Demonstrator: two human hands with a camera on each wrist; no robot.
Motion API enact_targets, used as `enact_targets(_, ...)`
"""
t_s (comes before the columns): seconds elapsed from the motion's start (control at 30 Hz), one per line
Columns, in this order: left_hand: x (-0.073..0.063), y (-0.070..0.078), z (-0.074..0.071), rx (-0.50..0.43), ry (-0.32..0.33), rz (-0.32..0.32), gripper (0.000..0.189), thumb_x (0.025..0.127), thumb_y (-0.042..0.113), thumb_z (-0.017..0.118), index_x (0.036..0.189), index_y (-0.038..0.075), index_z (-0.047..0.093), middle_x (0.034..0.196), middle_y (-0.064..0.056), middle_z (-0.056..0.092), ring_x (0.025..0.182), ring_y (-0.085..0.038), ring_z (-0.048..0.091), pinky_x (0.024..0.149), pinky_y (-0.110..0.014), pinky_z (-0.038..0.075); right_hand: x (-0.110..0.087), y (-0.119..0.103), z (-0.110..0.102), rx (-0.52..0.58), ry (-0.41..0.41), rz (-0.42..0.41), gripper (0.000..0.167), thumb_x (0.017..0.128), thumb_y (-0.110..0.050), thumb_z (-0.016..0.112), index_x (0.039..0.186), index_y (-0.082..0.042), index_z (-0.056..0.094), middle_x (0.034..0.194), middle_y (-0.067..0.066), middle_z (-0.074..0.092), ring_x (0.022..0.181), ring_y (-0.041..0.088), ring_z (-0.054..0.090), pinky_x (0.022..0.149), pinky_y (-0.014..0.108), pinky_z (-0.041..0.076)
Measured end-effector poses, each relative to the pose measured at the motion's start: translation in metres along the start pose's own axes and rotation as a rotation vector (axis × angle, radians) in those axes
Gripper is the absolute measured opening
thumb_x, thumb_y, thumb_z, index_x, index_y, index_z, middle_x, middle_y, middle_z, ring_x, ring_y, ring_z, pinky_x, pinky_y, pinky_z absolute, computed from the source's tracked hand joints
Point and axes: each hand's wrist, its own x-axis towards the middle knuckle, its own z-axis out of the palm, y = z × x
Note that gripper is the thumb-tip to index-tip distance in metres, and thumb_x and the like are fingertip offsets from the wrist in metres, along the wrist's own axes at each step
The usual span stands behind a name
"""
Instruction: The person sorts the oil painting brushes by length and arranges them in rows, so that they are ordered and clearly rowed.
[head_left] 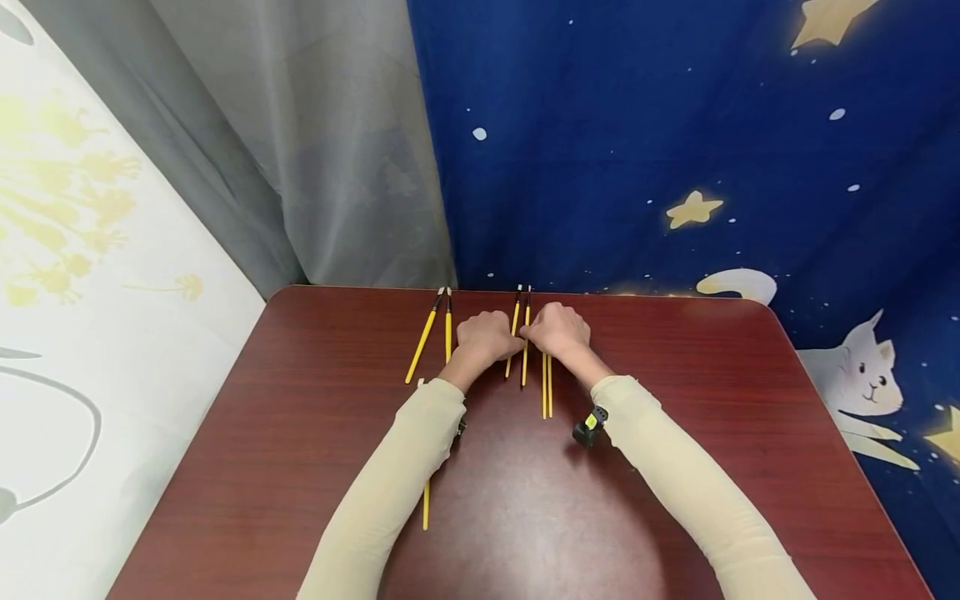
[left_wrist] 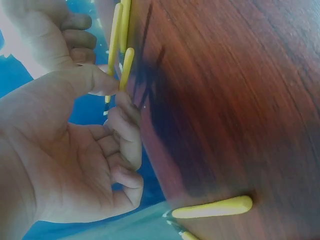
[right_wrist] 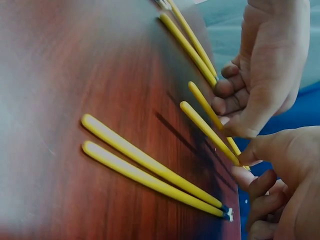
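Note:
Slim yellow paintbrushes lie around both hands near the far edge of the table. Between thumb and finger, my left hand pinches one paintbrush, its handle end pointing toward me. Beside it, my right hand pinches another paintbrush the same way. These two run almost side by side, raised a little, with shadows on the wood under them. The two thumbs are close together. Below my right hand a pair of paintbrushes rests on the table, the upper parts hidden by the hand in the head view.
Left of my left hand lie two more paintbrushes, one slanted and one nearly straight. Another yellow handle shows under my left forearm. The dark red table ends at grey and blue curtains.

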Motion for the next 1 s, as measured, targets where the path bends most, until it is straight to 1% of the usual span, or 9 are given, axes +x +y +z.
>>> enact_targets(0.2,0.003,0.001,0.004,-0.038,-0.028,-0.014,0.033,0.095,0.048,0.067,0.082,0.018,0.068,0.081,-0.004,0.064,0.077,-0.024,0.064,0.069,-0.039,0.050,0.010,0.004,-0.001,-0.006,-0.051,0.007,0.036,0.092,-0.043,0.074,0.066,-0.019,0.072,0.069,0.001,0.068,0.070,0.025,0.065,0.060,0.037,0.047)
enact_targets(0.33,0.005,0.002,0.006,-0.044,-0.040,-0.026,0.034,0.096,0.049,0.067,0.084,0.018,0.069,0.085,-0.004,0.065,0.080,-0.024,0.064,0.073,-0.040,0.051,0.014,0.004,-0.001,-0.022,-0.081,0.002,0.037,0.091,-0.043,0.074,0.063,-0.019,0.070,0.066,0.000,0.065,0.069,0.024,0.063,0.059,0.037,0.046)
enact_targets(0.43,0.007,0.002,0.008,-0.044,-0.058,-0.031,0.033,0.096,0.049,0.066,0.085,0.018,0.069,0.084,-0.004,0.065,0.081,-0.024,0.064,0.074,-0.040,0.051,0.016,0.002,-0.002,-0.048,-0.080,0.006,0.039,0.090,-0.043,0.074,0.059,-0.020,0.064,0.062,-0.001,0.059,0.067,0.024,0.062,0.058,0.037,0.046)
enact_targets(0.53,0.009,0.005,0.010,-0.049,-0.060,-0.019,0.029,0.094,0.045,0.066,0.084,0.018,0.069,0.084,-0.004,0.065,0.080,-0.024,0.064,0.073,-0.040,0.051,0.016,0.002,-0.003,-0.084,-0.072,0.023,0.042,0.089,-0.042,0.073,0.057,-0.020,0.058,0.059,-0.002,0.054,0.066,0.025,0.060,0.059,0.039,0.046)
enact_targets(0.63,0.010,0.009,0.014,-0.038,-0.054,-0.023,0.025,0.092,0.042,0.068,0.084,0.018,0.070,0.087,-0.004,0.068,0.080,-0.024,0.065,0.073,-0.041,0.052,0.016,0.001,-0.003,-0.112,-0.081,0.033,0.039,0.088,-0.042,0.073,0.061,-0.018,0.059,0.064,0.002,0.057,0.068,0.026,0.062,0.061,0.041,0.049)
enact_targets(0.77,0.014,0.011,0.017,-0.007,-0.060,-0.054,0.022,0.090,0.041,0.070,0.087,0.019,0.072,0.093,-0.005,0.072,0.082,-0.025,0.066,0.074,-0.043,0.054,0.016,-0.001,-0.001,-0.140,-0.096,0.027,0.032,0.086,-0.043,0.073,0.072,-0.016,0.065,0.079,0.008,0.068,0.075,0.028,0.067,0.065,0.044,0.054)
enact_targets(0.83,0.014,0.012,0.018,0.001,-0.061,-0.059,0.022,0.090,0.041,0.070,0.087,0.019,0.072,0.095,-0.005,0.073,0.082,-0.025,0.067,0.074,-0.043,0.054,0.017,-0.001,-0.001,-0.151,-0.095,0.026,0.029,0.085,-0.042,0.073,0.074,-0.016,0.067,0.084,0.009,0.070,0.077,0.028,0.068,0.067,0.045,0.056)
enact_targets(1.0,0.009,0.014,0.018,0.002,-0.019,-0.048,0.023,0.090,0.041,0.070,0.087,0.018,0.073,0.095,-0.006,0.074,0.082,-0.025,0.067,0.077,-0.044,0.056,0.018,-0.002,0.000,-0.177,-0.103,0.027,0.027,0.085,-0.041,0.073,0.077,-0.015,0.069,0.089,0.009,0.072,0.081,0.029,0.069,0.073,0.047,0.058)
